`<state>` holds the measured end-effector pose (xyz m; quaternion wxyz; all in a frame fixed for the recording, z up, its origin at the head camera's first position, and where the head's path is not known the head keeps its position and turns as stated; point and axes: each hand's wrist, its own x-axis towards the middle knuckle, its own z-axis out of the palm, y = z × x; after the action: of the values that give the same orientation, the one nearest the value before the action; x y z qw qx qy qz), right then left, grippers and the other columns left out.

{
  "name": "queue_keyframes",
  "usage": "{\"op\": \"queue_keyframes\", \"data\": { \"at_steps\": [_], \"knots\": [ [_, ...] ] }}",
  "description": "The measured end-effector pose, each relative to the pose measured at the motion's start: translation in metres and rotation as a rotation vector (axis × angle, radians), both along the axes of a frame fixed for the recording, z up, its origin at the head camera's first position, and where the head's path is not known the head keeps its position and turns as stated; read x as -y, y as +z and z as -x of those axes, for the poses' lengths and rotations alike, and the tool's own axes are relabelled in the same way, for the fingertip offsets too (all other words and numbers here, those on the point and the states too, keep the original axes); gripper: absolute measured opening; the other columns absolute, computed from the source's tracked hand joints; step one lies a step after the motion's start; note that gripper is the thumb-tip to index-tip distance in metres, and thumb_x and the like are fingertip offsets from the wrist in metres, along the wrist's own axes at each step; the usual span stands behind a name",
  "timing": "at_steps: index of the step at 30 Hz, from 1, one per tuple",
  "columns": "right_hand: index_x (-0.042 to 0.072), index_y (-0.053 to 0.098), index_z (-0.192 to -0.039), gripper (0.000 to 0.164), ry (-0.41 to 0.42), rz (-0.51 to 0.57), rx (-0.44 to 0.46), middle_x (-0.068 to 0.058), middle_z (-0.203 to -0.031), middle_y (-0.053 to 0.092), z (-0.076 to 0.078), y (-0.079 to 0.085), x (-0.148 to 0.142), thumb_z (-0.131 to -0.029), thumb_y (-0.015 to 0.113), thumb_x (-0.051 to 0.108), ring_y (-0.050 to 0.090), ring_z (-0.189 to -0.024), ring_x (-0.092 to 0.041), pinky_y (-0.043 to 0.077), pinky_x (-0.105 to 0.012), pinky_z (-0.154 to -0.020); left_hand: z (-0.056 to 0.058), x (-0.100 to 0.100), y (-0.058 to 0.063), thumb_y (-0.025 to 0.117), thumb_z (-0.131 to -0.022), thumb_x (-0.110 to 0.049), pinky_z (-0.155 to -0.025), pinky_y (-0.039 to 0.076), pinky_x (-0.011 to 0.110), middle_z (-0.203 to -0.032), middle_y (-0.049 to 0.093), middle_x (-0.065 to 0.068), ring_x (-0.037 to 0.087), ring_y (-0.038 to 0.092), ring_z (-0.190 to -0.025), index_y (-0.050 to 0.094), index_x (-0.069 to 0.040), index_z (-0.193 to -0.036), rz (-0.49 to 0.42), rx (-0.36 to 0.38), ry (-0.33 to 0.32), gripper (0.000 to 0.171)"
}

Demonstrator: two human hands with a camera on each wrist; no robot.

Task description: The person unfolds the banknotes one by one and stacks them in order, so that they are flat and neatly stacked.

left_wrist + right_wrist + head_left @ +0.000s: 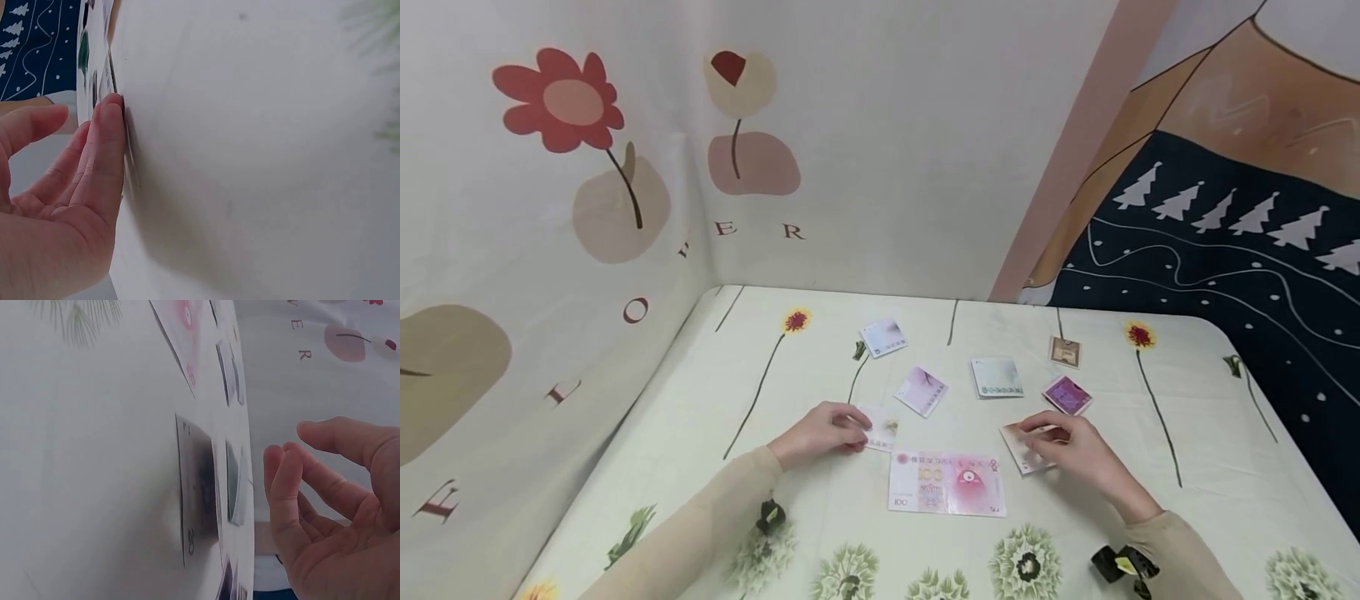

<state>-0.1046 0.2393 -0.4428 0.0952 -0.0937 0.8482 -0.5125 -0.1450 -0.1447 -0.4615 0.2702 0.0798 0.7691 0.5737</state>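
Observation:
In the head view my left hand (823, 434) touches the left end of a small pale paper note (882, 427). The left wrist view shows that hand's fingers (103, 140) straight, their tips at the note's edge (132, 150), with the thumb raised apart. My right hand (1078, 450) is over a brownish-grey folded note (1021, 446). Seen in the right wrist view, its bent, relaxed fingers (286, 487) are apart from that note (197, 494) and hold nothing. Between the hands lies a pink 100 play banknote (946, 483) with a one-eyed cartoon figure, spread flat with a crease.
Behind the hands lie a bluish folded note (883, 337), a lilac one (922, 391) and a grey-green one (997, 378). Farther right are a purple note (1067, 395) and a small brown one (1065, 352). Flower-printed cloth (820, 367) covers the table, against a curtain (880, 150).

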Motion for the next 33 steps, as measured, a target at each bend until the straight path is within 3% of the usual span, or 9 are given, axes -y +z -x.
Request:
{"op": "queue_keyframes", "data": {
  "at_steps": [10,16,26,33],
  "knots": [
    [-0.007,0.065,-0.109,0.023,-0.067,-0.056,-0.018,-0.02,-0.107,0.064,0.012,0.0,-0.011,-0.09,0.066,0.006,0.062,-0.085,-0.021,0.052,-0.027,-0.063,0.014,0.004,0.001,0.06,-0.091,-0.001,-0.077,0.056,0.033,-0.09,0.069,0.015,0.022,0.067,-0.083,0.062,0.01,-0.107,0.024,-0.013,0.035,0.019],
    [-0.007,0.066,-0.108,0.022,-0.088,-0.089,-0.047,-0.016,-0.103,0.065,0.024,-0.002,-0.011,-0.09,0.067,0.006,0.061,-0.086,-0.021,0.051,-0.024,-0.066,0.02,0.0,0.009,0.063,-0.09,-0.002,-0.077,0.056,0.034,-0.088,0.069,0.014,0.022,0.067,-0.081,0.063,0.008,-0.106,0.043,-0.005,0.062,0.019],
    [-0.003,0.065,-0.113,0.024,-0.119,-0.157,-0.007,-0.012,-0.103,0.065,0.047,0.0,-0.005,-0.093,0.063,0.011,0.059,-0.085,-0.022,0.048,-0.03,-0.07,0.035,-0.009,0.024,0.064,-0.089,-0.003,-0.078,0.056,0.038,-0.09,0.069,0.016,0.023,0.067,-0.082,0.062,0.009,-0.11,0.069,-0.054,0.04,0.024],
    [-0.005,0.064,-0.116,0.027,-0.127,-0.146,0.012,-0.018,-0.113,0.063,0.062,0.0,-0.002,-0.094,0.062,0.011,0.059,-0.093,-0.024,0.047,-0.033,-0.078,0.042,-0.017,0.026,0.063,-0.09,-0.002,-0.079,0.056,0.034,-0.094,0.069,0.02,0.026,0.068,-0.086,0.061,0.01,-0.111,0.048,-0.047,0.025,0.024]
  ]
}}
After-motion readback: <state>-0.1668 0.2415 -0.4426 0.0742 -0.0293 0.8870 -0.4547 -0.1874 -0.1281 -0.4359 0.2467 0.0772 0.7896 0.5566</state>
